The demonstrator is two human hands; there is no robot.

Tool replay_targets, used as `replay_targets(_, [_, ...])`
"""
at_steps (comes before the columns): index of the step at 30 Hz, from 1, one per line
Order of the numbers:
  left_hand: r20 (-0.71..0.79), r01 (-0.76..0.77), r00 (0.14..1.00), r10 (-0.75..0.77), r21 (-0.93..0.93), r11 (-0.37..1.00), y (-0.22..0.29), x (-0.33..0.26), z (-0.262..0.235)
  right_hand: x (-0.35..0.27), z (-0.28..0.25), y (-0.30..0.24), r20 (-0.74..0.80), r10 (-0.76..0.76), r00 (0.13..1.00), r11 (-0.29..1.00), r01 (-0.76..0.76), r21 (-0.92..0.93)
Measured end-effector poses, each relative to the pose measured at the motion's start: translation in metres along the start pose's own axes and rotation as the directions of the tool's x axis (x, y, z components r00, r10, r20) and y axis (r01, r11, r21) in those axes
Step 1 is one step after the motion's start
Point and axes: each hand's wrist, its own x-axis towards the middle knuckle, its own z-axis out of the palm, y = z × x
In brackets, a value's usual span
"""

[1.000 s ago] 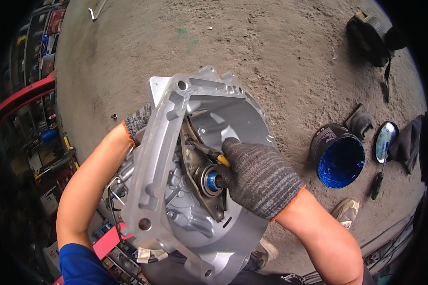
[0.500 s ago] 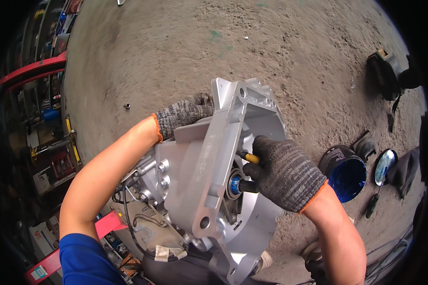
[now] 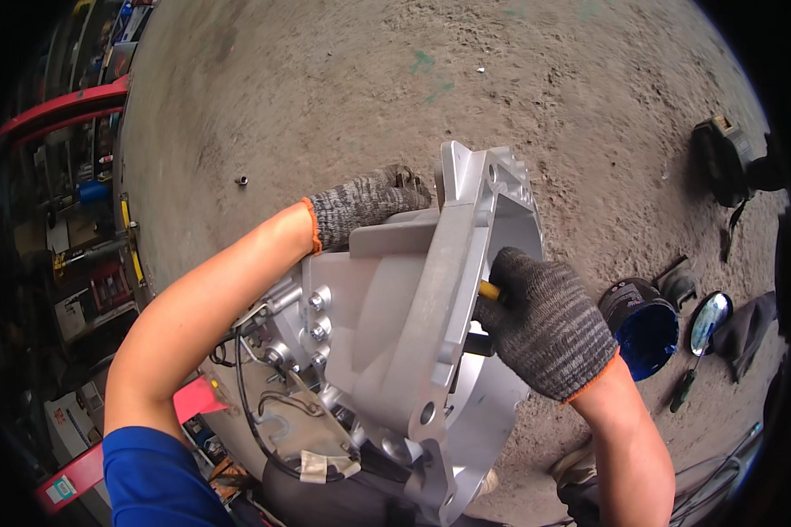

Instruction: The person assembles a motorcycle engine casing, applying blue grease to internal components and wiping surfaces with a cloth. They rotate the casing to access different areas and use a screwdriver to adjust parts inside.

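A large silver gearbox housing (image 3: 387, 316) stands tilted before me, its open bell end facing right. My right hand (image 3: 549, 325), in a dark grey knit glove, is closed at the bell opening around a tool with a yellow handle (image 3: 489, 290); its working end is hidden behind the flange. Just below those fingers a dark shaft (image 3: 477, 343) sticks out of the housing. My left hand (image 3: 373, 206), gloved alike, lies along the housing's far side by the upper flange. Its fingers are curled, and what they hold, if anything, does not show clearly.
An open tub of blue grease (image 3: 646, 338) stands on the dirt floor at right, near a round mirror-like tool (image 3: 710, 321) with a dark handle. A black power tool (image 3: 721, 158) lies farther off. Shelving with a red frame (image 3: 70, 105) runs along the left. A small socket-like piece (image 3: 242, 181) lies beyond my left arm.
The housing appears farther right and turned, so its bearing is now hidden behind the flange. Both hands have shifted slightly right with it; less of the yellow-handled tool shows.
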Motion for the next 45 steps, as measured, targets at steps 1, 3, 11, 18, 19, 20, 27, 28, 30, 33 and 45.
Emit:
replay_targets(1, [-0.003,0.003,1.0,-0.003,-0.007,1.0,-0.001,0.0,0.0,0.001,-0.003,-0.002,0.03,0.027,0.999,1.0,-0.027,-0.006])
replay_targets(3, [-0.014,0.0,1.0,0.0,-0.004,1.0,-0.003,-0.002,0.001,0.004,-0.007,-0.002,0.038,0.003,0.999,0.998,0.0,-0.06])
replay_targets(11, [0.001,0.173,0.985,-0.173,-0.045,0.984,-0.006,0.001,0.005,-0.003,0.001,-0.01,-0.02,-0.043,0.999,0.995,0.041,-0.095])
replay_targets(18, [0.081,0.328,0.944,-0.318,-0.181,0.927,0.008,0.003,0.003,0.007,0.002,0.006,-0.039,-0.018,0.999,1.0,0.018,0.002])
replay_targets(19, [0.097,0.362,0.932,-0.349,-0.234,0.902,0.007,0.002,0.003,0.006,0.001,-0.002,-0.024,-0.013,1.0,1.0,0.013,0.009])
replay_targets(20, [0.113,0.399,0.917,-0.382,-0.287,0.871,0.007,-0.002,0.004,0.007,-0.002,-0.005,-0.004,-0.006,1.0,1.0,0.006,-0.012])
replay_targets(27, [0.155,0.676,0.66,-0.735,-0.549,0.491,0.102,0.045,0.018,0.016,-0.032,0.003,0.011,0.102,0.995,0.987,-0.099,-0.122])
replay_targets(28, [0.136,0.677,0.639,-0.757,-0.566,0.471,0.105,0.042,0.015,0.024,-0.028,0.006,0.036,0.049,0.998,0.997,-0.047,-0.06])
replay_targets(30, [0.076,0.673,0.624,-0.778,-0.559,0.485,0.09,0.008,0.01,0.053,-0.006,-0.007,0.108,-0.046,0.993,0.93,0.082,-0.358])
replay_targets(33, [0.108,0.591,0.767,-0.632,-0.503,0.631,0.084,0.028,0.009,0.029,-0.016,-0.006,0.02,-0.09,0.996,0.902,0.09,-0.423])
replay_targets(45, [0.091,0.536,0.815,-0.572,-0.493,0.685,0.051,0.017,0.005,-0.039,0.005,0.022,-0.049,-0.001,0.999,0.994,-0.005,-0.11])
